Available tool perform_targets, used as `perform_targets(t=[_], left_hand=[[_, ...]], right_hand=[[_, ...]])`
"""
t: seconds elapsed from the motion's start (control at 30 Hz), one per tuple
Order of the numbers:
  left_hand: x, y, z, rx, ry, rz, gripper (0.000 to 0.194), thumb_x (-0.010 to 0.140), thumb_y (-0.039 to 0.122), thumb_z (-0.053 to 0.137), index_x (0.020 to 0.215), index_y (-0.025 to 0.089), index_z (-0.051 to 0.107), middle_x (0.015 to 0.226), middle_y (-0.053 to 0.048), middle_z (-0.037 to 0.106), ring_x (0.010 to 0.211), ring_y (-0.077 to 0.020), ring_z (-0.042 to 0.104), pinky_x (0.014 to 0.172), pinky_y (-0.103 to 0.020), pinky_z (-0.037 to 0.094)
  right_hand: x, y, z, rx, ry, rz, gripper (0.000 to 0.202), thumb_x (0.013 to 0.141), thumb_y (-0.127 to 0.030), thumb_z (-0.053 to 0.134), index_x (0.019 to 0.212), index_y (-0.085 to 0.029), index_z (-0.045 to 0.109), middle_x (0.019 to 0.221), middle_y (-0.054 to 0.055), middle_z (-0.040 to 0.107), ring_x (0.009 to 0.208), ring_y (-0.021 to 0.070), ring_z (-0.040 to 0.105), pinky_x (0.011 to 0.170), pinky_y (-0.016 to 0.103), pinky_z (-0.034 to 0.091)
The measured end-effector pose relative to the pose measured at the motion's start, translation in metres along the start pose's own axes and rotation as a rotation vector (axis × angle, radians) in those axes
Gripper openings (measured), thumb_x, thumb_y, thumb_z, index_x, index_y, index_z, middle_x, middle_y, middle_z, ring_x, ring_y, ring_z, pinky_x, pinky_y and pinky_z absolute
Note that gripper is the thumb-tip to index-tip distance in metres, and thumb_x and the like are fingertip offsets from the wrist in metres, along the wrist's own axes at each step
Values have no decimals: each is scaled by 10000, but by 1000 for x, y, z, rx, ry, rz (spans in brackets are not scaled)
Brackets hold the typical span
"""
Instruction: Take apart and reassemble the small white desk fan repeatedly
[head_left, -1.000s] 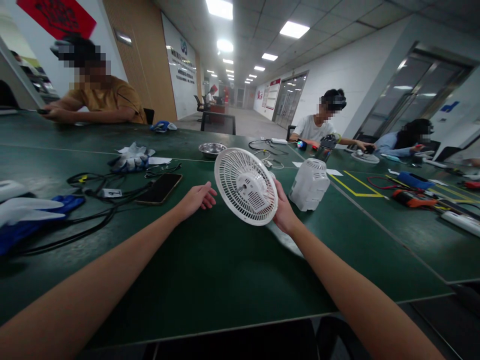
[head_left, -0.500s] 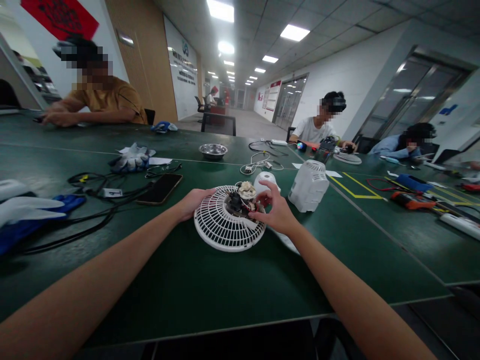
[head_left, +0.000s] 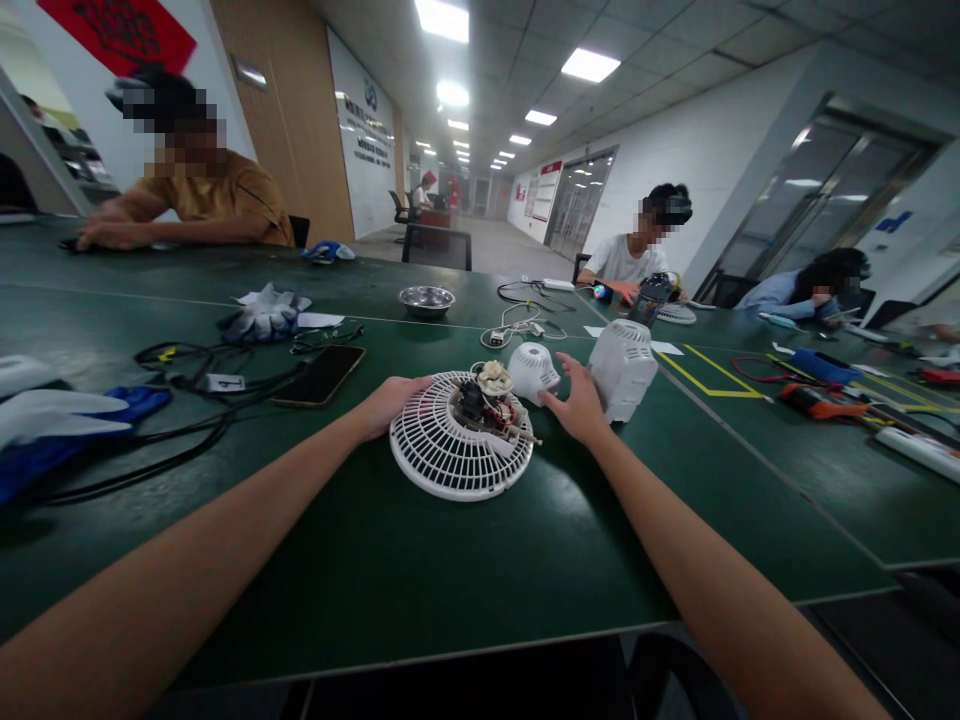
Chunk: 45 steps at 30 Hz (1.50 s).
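Observation:
My left hand (head_left: 394, 405) grips the left edge of a round white fan grille (head_left: 442, 460), which lies on the green table. On the grille sits an exposed motor assembly (head_left: 480, 405) with a cream-coloured gear part and thin wires. Just right of it, my right hand (head_left: 579, 402) is open, thumb and fingers apart. Its thumb tip comes close to a small white rounded cover (head_left: 532, 372); whether they touch I cannot tell. Behind that hand stands a white vented housing (head_left: 624, 370), upright and partly overlapped by the fingers.
A phone (head_left: 321, 377), black cables (head_left: 217, 425) and gloves (head_left: 264, 315) lie to the left. A metal bowl (head_left: 426, 301) and a white cable (head_left: 517, 330) are farther back. An orange multimeter (head_left: 825, 402) is at right. Several people sit around the table.
My right hand has left the motor assembly and moved right and slightly away, fingers spreading. The small cover now shows more fully. My left hand stays on the grille.

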<state>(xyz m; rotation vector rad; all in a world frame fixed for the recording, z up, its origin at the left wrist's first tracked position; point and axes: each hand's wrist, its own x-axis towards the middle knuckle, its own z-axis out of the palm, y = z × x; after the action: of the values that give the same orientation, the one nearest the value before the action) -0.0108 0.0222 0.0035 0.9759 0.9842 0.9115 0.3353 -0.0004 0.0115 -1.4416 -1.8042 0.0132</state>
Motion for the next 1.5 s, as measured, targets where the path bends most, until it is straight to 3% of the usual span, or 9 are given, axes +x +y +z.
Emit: perform_targets(t=[0.1,0.27,0.37,0.47,0.6,0.97,1.17,1.27,1.5], left_hand=[[-2,1,2,19,15,6,153,888,270,696,885,127,749,859,-98,767,723,-175,715,745,-311,582],[-1,0,2,39,14,22,177,889,296,696,899,127,747,839,-88,764,726,-176,715,738,-315,575],[-1,-1,0,37,2,31,197,908,304,678,911,118,745,843,-86,765,732,-174,719,745,-313,577],[-2,0,1,39,0,23,196,915,294,675,908,110,742,831,-83,763,721,-171,716,729,-305,576],[-3,1,2,49,24,22,183,913,278,678,881,110,743,843,-88,767,708,-166,712,712,-290,573],[-1,0,1,65,29,18,161,889,289,700,900,135,748,849,-92,769,731,-184,720,727,-312,582],[-1,0,0,64,5,20,189,902,308,687,898,128,744,840,-95,766,727,-183,720,724,-313,580],[-3,0,2,67,9,42,192,902,303,687,883,121,743,832,-88,765,711,-173,712,719,-302,574],[-1,0,1,77,16,30,194,875,317,715,901,127,743,864,-91,773,732,-177,721,738,-308,577]], right_hand=[[2,11,11,-7,-96,2,800,751,-344,748,1468,-236,410,1365,133,557,1258,315,532,1095,512,407],[3,18,20,55,-140,149,898,752,-353,755,1524,-247,308,1161,87,652,1069,278,636,999,507,481],[2,14,20,31,-97,113,923,754,-396,766,1543,-260,306,1296,127,587,1225,310,565,1061,531,438],[2,5,20,-56,-145,-3,816,803,-392,738,1531,-323,375,1506,142,390,1420,355,385,1141,580,338],[2,-2,25,-127,-260,-64,484,913,-374,627,1394,-371,576,1580,99,240,1491,391,263,1151,615,301],[4,9,28,-108,-175,-51,313,810,-184,644,1108,-275,663,1444,90,318,1362,318,424,1162,512,334],[6,9,27,-78,-26,1,500,699,-200,651,1170,-216,483,1215,110,496,1205,295,490,1080,465,409],[5,9,26,-52,23,40,635,681,-252,662,1253,-202,392,1227,124,512,1156,301,509,1042,467,430],[4,7,25,-8,-42,143,833,656,-286,691,1386,-196,299,1327,150,507,1207,330,540,1057,506,422]])
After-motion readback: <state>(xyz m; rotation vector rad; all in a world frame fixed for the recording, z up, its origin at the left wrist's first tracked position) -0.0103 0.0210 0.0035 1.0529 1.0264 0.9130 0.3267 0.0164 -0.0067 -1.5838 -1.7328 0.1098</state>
